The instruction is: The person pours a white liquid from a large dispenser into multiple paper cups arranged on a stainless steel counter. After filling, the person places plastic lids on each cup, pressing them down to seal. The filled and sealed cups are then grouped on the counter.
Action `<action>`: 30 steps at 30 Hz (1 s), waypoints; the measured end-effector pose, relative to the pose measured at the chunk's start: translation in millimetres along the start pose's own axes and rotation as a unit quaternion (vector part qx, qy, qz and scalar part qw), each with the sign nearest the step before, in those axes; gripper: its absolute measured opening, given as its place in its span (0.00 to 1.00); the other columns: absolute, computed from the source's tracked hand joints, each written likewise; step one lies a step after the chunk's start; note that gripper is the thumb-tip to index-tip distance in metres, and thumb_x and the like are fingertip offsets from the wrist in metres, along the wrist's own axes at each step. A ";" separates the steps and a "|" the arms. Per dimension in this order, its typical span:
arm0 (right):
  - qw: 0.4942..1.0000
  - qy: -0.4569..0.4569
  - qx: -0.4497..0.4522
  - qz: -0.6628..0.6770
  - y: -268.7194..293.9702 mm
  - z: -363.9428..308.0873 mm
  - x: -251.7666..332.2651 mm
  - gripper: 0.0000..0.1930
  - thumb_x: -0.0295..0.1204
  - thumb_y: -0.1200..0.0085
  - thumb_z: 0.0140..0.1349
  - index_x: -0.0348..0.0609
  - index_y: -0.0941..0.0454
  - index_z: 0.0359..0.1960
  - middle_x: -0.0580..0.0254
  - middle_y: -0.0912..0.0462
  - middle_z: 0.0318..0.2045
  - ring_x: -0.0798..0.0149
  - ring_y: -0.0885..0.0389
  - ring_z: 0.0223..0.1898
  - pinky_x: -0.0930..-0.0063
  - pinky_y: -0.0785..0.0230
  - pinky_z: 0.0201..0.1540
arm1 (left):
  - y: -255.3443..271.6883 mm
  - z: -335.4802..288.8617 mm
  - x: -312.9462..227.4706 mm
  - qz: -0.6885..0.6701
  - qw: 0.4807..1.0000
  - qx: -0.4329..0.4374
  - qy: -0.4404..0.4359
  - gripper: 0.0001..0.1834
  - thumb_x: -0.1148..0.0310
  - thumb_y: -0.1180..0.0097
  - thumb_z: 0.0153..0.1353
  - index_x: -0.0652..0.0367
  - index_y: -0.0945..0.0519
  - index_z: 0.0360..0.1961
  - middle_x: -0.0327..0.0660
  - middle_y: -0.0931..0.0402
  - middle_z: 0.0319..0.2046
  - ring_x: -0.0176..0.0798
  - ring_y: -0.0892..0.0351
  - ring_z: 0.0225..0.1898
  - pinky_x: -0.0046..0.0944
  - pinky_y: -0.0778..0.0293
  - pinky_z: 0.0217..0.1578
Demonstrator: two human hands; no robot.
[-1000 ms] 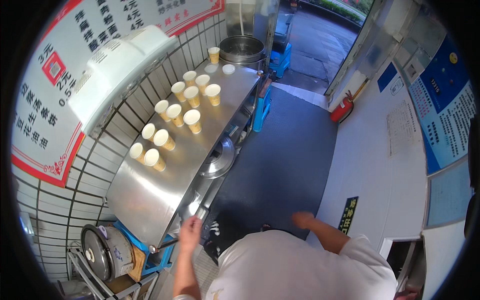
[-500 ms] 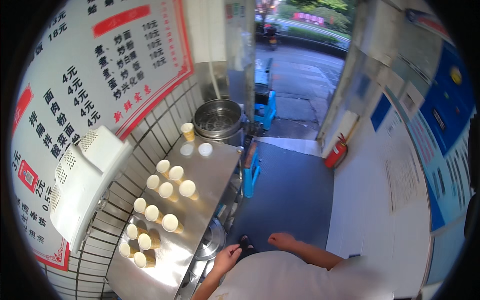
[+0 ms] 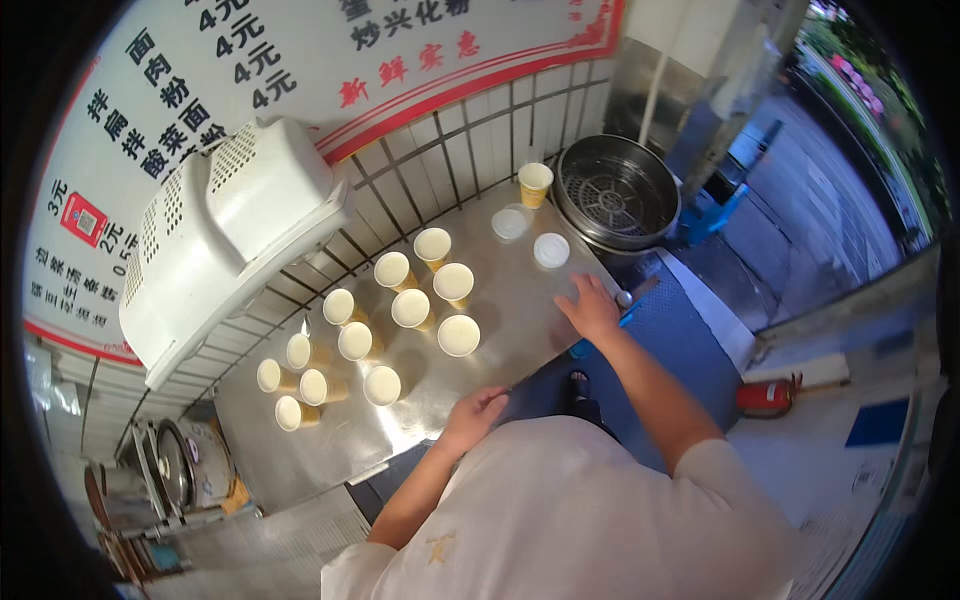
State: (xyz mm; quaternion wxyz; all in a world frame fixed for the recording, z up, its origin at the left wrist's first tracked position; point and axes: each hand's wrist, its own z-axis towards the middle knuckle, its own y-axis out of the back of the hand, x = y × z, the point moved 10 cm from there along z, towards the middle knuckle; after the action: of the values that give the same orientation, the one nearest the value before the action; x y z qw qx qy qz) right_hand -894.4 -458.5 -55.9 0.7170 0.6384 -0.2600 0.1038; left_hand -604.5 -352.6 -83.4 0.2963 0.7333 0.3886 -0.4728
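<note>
My right hand [image 3: 590, 308] reaches over the table's right edge, fingers apart and holding nothing. Just beyond its fingertips lies a white round plastic lid [image 3: 551, 250], and a second lid [image 3: 512, 222] rests farther left. My left hand [image 3: 475, 420] hovers by the near edge, loosely open with nothing seen in it. Closest to it are a paper cup [image 3: 382, 386] and another paper cup [image 3: 459, 336]. Several such yellow-sided cups stand upright and uncovered in loose rows; whether their pale insides hold liquid I cannot tell. One more cup [image 3: 535, 185] stands apart at the back.
The cups share a steel table [image 3: 520, 290] along a tiled wall. A round metal steamer [image 3: 617, 195] stands at its far right end. White perforated baskets [image 3: 235, 215] hang on the wall rack at left. A red fire extinguisher [image 3: 768, 397] is on the right.
The view has swung left and closer to the table. My right hand has moved from beside my body to the table's right edge, near the lids, and its fingers have spread.
</note>
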 end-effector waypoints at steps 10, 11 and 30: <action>0.970 0.196 0.126 -0.067 -63.3 120.8 12.0 0.44 0.39 0.31 0.52 0.47 0.40 0.71 0.42 0.33 0.66 0.44 0.34 0.66 0.54 0.40 0.69 | -68.0 26.6 36.2 -0.153 0.963 -0.199 0.101 0.20 0.55 0.44 0.70 0.60 0.20 0.53 0.36 0.18 0.41 0.31 0.20 0.42 0.35 0.23 0.47; 0.963 0.228 0.123 -0.067 -63.1 118.0 13.6 0.44 0.38 0.31 0.52 0.46 0.40 0.71 0.41 0.34 0.66 0.43 0.34 0.66 0.53 0.39 0.68 | -71.8 35.5 39.0 -0.150 0.959 -0.210 0.113 0.21 0.54 0.44 0.70 0.60 0.20 0.53 0.36 0.18 0.40 0.31 0.21 0.42 0.35 0.23 0.46; 0.914 0.206 0.278 0.213 -19.3 12.7 7.7 0.24 0.33 0.33 0.59 0.42 0.23 0.56 0.52 0.25 0.58 0.55 0.24 0.59 0.64 0.30 0.60 | -96.3 166.5 -12.5 -0.433 0.887 -0.121 0.110 0.36 0.46 0.48 0.70 0.49 0.41 0.73 0.42 0.30 0.61 0.42 0.25 0.57 0.46 0.21 0.49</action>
State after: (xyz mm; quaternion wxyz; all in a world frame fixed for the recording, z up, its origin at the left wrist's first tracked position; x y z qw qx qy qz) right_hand -881.8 -475.4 -68.0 0.5092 0.7056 -0.1970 0.4517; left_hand -766.6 -439.5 -141.2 0.1042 0.4980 0.7517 -0.4196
